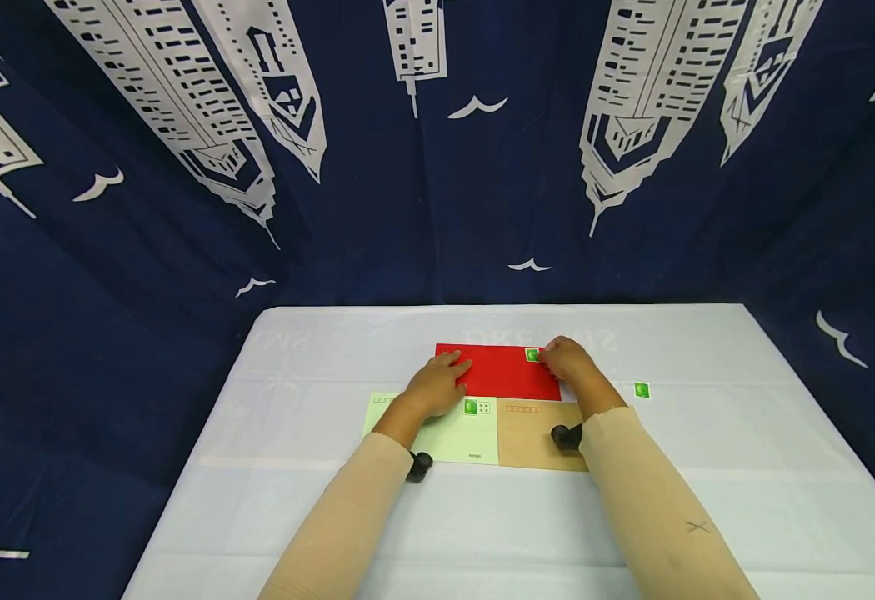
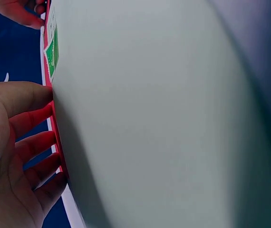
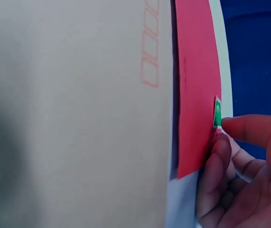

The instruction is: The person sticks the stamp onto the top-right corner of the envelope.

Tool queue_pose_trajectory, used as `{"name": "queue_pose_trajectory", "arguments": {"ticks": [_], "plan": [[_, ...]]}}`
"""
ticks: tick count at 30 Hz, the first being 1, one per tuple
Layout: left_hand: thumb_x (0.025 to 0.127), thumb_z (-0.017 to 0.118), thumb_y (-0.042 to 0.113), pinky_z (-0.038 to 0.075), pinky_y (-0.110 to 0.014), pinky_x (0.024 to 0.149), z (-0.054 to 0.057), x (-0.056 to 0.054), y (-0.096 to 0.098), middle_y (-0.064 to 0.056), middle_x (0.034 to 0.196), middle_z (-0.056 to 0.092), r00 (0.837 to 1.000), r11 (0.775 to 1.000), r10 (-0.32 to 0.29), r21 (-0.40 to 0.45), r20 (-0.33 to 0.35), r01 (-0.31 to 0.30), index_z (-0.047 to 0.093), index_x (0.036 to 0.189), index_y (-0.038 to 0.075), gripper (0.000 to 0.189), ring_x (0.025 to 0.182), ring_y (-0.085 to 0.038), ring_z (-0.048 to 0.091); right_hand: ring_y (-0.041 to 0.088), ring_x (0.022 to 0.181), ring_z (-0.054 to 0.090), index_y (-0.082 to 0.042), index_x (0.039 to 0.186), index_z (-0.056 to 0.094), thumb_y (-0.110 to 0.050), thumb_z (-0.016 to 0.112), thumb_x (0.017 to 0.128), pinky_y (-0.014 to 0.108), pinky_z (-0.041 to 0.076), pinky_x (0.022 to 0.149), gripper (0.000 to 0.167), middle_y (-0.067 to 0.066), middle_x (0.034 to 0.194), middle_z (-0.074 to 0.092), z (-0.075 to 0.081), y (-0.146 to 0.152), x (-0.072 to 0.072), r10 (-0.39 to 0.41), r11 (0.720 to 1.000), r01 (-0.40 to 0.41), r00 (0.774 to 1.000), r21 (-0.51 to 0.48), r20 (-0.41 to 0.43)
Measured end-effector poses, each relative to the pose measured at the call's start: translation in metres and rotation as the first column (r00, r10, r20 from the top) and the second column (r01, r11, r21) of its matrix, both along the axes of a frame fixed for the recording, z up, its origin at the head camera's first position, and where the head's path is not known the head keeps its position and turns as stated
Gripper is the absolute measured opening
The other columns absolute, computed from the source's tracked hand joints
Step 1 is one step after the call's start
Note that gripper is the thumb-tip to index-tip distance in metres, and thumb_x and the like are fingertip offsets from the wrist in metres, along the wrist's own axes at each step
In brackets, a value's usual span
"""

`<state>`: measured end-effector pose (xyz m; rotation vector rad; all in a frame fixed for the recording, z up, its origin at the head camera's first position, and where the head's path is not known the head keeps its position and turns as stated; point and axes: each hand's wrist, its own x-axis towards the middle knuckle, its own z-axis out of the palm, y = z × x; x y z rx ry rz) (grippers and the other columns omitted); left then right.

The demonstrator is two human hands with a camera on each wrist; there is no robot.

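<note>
A red envelope (image 1: pixel 501 372) lies at the back of the group on the white table. My left hand (image 1: pixel 436 386) rests on its left part, fingers spread; in the left wrist view the left hand (image 2: pixel 12 147) touches the red surface with its fingertips. At the envelope's upper right corner my right hand (image 1: pixel 568 360) pinches the edge of a green stamp (image 1: pixel 532 355). The right wrist view has this stamp (image 3: pixel 217 112) against the red paper, with thumb and fingers of the right hand (image 3: pixel 249 166) at its edge.
In front lie a pale green envelope (image 1: pixel 456 437) bearing a green stamp (image 1: pixel 471 407) and a tan envelope (image 1: pixel 531 437), partly under the right forearm. Another green stamp (image 1: pixel 642 390) lies alone to the right on the table (image 1: pixel 707 467). Dark blue patterned cloth (image 1: pixel 437 192) hangs behind.
</note>
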<state>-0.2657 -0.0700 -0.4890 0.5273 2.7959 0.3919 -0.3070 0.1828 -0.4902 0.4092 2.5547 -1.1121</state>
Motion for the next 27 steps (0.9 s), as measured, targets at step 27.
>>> {"name": "queue_pose_trajectory", "arguments": {"ticks": [27], "plan": [[0.106, 0.049, 0.031, 0.022, -0.038, 0.129, -0.004, -0.002, 0.000, -0.003, 0.168, 0.028, 1.000, 1.000, 0.004, -0.007, -0.001, -0.004, 0.040, 0.157, 0.022, 0.053, 0.157, -0.023, 0.023, 0.035, 0.108, 0.057, -0.013, 0.132, 0.053, -0.022, 0.059, 0.098, 0.049, 0.046, 0.095, 0.036, 0.021, 0.119, 0.061, -0.008, 0.005, 0.012, 0.090, 0.994, -0.079, 0.986, 0.078, -0.140]]}}
